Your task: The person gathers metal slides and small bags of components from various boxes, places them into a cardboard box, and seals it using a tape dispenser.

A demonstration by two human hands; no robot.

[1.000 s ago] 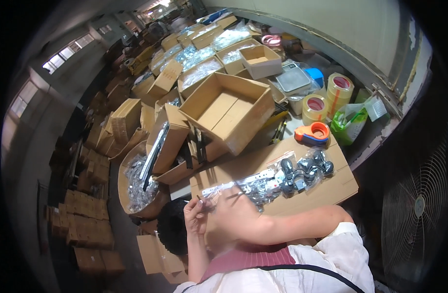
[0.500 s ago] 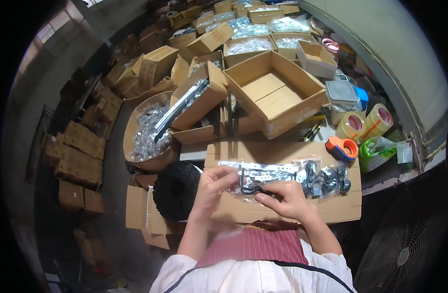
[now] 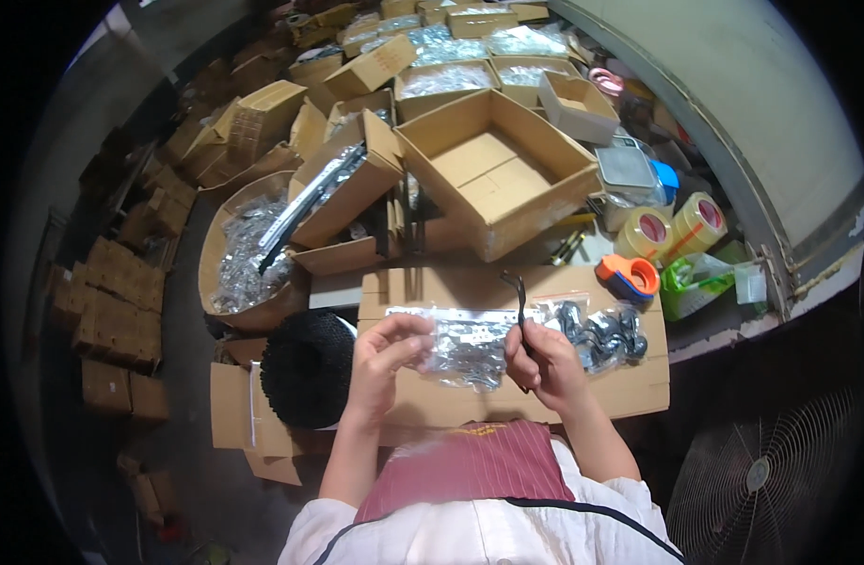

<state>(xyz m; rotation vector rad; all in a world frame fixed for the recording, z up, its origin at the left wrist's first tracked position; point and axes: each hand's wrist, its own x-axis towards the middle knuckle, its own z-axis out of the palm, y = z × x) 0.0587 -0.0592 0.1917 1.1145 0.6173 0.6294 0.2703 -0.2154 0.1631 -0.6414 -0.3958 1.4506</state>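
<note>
Left hand (image 3: 387,350) pinching left end of clear plastic bag of metal parts (image 3: 465,341), held just above flat cardboard sheet (image 3: 507,400). Right hand (image 3: 543,363) gripping bag's right end plus black hex key (image 3: 520,299). Orange tape dispenser (image 3: 630,276) near, open carton (image 3: 493,174) beyond.

Clear bag (image 3: 465,344), perhaps hardware; open carton (image 3: 493,174)

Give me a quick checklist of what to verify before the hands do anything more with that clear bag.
1. Left hand grips the clear plastic bag at its left end: ok.
2. Right hand holds the black tool: ok.
3. Bag sealed: cannot tell.
4. Flat cardboard work surface under the bag: ok.
5. Bag of black parts lies apart from the right hand: ok.
6. Orange tape dispenser lies on the cardboard: ok.
</note>
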